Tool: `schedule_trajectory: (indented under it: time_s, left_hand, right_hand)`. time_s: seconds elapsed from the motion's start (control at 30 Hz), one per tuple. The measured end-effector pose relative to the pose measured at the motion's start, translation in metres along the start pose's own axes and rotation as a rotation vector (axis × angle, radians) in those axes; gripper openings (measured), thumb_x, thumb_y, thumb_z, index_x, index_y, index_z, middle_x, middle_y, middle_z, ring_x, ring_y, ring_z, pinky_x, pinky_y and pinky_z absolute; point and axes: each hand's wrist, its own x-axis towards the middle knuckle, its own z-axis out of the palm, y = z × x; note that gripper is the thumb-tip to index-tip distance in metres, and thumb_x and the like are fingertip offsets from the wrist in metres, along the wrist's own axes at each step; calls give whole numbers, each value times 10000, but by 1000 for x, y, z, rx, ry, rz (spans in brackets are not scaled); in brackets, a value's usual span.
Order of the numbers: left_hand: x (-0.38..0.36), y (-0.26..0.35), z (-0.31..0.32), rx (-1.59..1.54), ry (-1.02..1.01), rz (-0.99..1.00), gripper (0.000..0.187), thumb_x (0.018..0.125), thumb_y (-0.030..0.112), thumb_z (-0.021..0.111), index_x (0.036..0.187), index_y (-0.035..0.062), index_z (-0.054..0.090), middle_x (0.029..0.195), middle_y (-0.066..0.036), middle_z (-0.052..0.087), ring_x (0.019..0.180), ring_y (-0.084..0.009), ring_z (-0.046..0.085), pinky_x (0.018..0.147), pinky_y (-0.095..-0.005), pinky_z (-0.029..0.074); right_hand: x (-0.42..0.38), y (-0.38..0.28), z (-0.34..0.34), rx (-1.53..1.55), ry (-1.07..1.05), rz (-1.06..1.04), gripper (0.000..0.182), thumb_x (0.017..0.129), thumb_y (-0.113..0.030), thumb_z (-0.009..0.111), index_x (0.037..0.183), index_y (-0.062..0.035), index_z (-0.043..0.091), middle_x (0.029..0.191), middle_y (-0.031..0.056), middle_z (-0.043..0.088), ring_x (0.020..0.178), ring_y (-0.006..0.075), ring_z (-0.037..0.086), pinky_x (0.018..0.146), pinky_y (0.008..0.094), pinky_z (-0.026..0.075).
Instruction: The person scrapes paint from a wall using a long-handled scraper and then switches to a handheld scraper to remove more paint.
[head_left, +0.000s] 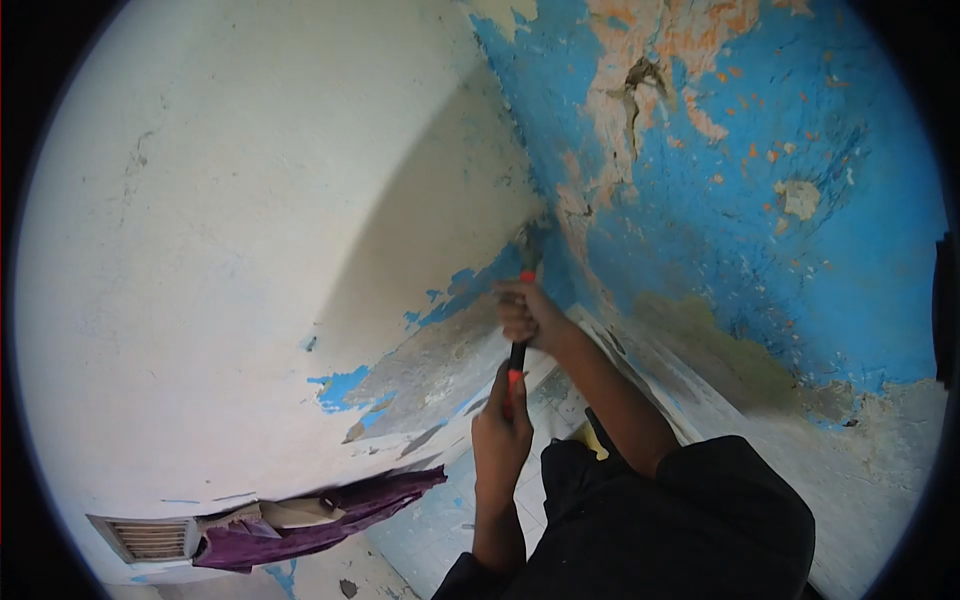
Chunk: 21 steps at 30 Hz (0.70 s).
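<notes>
Both of my hands grip a long-handled scraper (518, 356) with a black and red handle, held upright. My right hand (530, 316) is closed around the upper handle, just below a red band. Lower down, my left hand (501, 428) wraps the red and black end of the handle. The tool's greyish head meets the corner between the cream wall (250, 230) and the blue wall (720, 200); its edge is blurred and shaded. Around it, blue paint and grey plaster show where the cream coat is gone.
At lower left, a purple cloth (270, 543) hangs beside a wall vent (150, 540). The blue wall has flaking patches and a deep crack (636, 95). Pale floor tiles (440, 520) with scattered flakes lie below my arms.
</notes>
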Motion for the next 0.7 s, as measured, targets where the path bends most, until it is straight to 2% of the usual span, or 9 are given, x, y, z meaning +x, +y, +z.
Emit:
schedule_trajectory:
  time_s: [0.07,0.17,0.27,0.37,0.47,0.57,0.63,0.7]
  left_hand:
    - [-7,-1,-2,-68,24,-14,372,939,249,517,1233,23,542,537,-168,511,456,-272,532,471,-354,390]
    - [11,-6,1,51,-31,45,368,940,239,512,1237,24,540,547,-173,524,460,-278,536,476,-361,395]
    - [25,11,0,59,-109,-55,395,947,290,506,1232,21,552,584,-111,463,541,-128,439,518,-299,389]
    - [9,10,-4,3,-79,-56,403,948,304,500,1229,21,555,577,-111,457,534,-139,438,514,-302,383]
    - [6,14,-10,-19,-58,-36,369,948,254,494,1223,13,544,601,-224,544,513,-333,567,505,-382,417]
    - [27,24,-9,43,-150,-17,364,950,250,489,1220,13,546,632,-237,565,552,-346,594,522,-381,432]
    - [24,22,-6,32,-133,5,360,948,247,490,1215,12,548,644,-247,568,574,-358,607,530,-383,438]
    - [18,20,-9,11,-104,8,356,948,245,490,1209,11,551,651,-254,569,590,-371,613,538,-386,443]
  right_hand:
    - [-1,12,2,15,-32,13,485,919,-263,541,507,-211,291,393,-79,212,267,50,188,269,225,159]
    - [2,3,-9,49,2,-45,481,906,-250,560,510,-210,290,395,-79,208,269,51,196,272,222,165]
    - [5,-11,-18,43,54,-98,468,906,-239,556,518,-208,296,397,-77,214,271,52,199,275,221,169]
    - [-1,-3,-7,40,78,-51,450,906,-232,552,529,-205,307,399,-79,218,272,52,198,276,220,171]
    - [-1,2,2,31,70,-32,441,902,-229,557,536,-203,313,401,-80,217,273,52,197,277,221,172]
    - [4,-14,-12,64,70,-93,442,897,-231,564,538,-206,308,405,-80,215,276,51,198,276,222,174]
    - [3,-16,-15,77,65,-121,444,894,-230,569,538,-209,303,407,-81,216,278,49,199,275,223,178]
    - [1,-1,-9,62,89,-44,443,900,-230,559,539,-209,303,410,-81,219,281,47,202,275,223,185]
